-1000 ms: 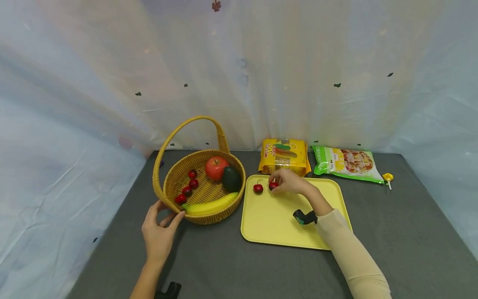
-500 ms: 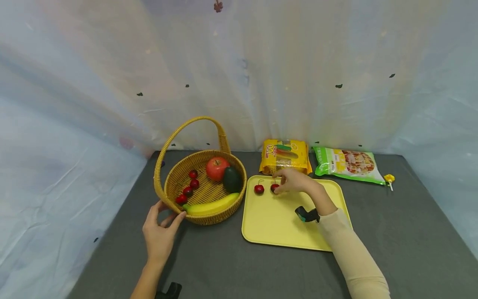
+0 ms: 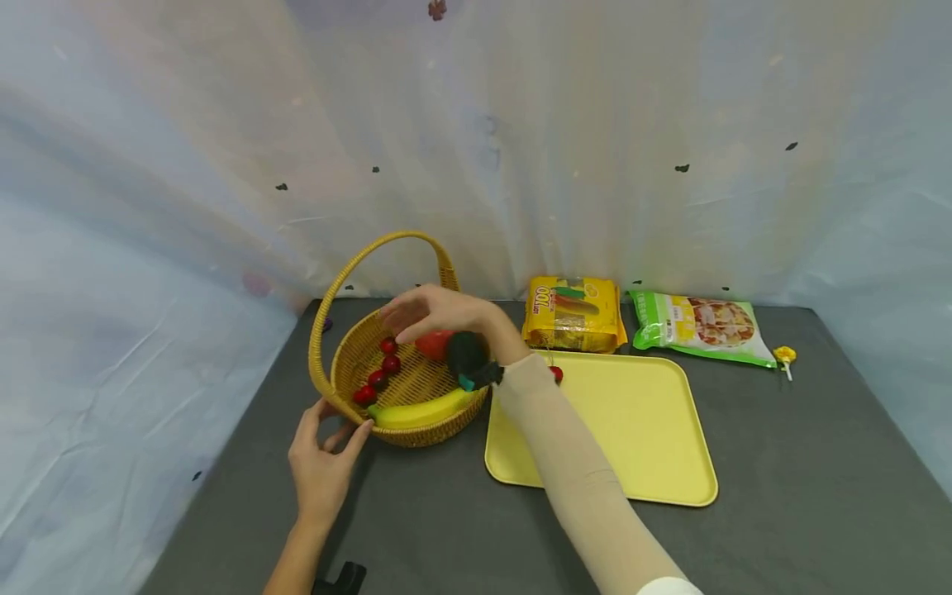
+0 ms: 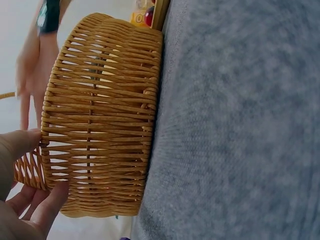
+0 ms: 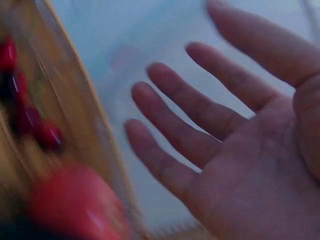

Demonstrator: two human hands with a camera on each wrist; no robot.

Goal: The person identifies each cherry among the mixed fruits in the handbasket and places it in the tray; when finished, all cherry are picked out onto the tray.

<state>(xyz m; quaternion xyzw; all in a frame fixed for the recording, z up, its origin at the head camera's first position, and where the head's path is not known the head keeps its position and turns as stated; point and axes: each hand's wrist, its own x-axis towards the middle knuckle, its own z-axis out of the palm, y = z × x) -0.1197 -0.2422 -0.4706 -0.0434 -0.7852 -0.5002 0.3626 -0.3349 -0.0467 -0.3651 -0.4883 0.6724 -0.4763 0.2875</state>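
My left hand (image 3: 321,463) grips the rim and handle base of a wicker basket (image 3: 416,436), thumb on one side and fingers on the other. My right hand (image 3: 439,311) hovers above the basket's far side; in the right wrist view its fingers are spread and the palm holds nothing. Inside the basket lie several cherries (image 3: 390,364), a banana (image 3: 420,411), a red apple (image 3: 434,345) and a dark avocado (image 3: 467,354), the last two partly hidden by the right hand and wrist strap. One cherry (image 3: 556,374) shows on the yellow tray (image 3: 632,430) beside the right sleeve.
Behind the tray stands a yellow food package (image 3: 573,316). To its right lie a green and white bag (image 3: 702,329) and a yellow lollipop (image 3: 784,356). The basket's handle (image 3: 327,310) arches high over its left side. A pale curtain (image 3: 476,165) hangs behind the table.
My right hand has left the cherry on the tray and swung left over the basket, its forearm now covering part of the tray. The left hand keeps its place on the basket.
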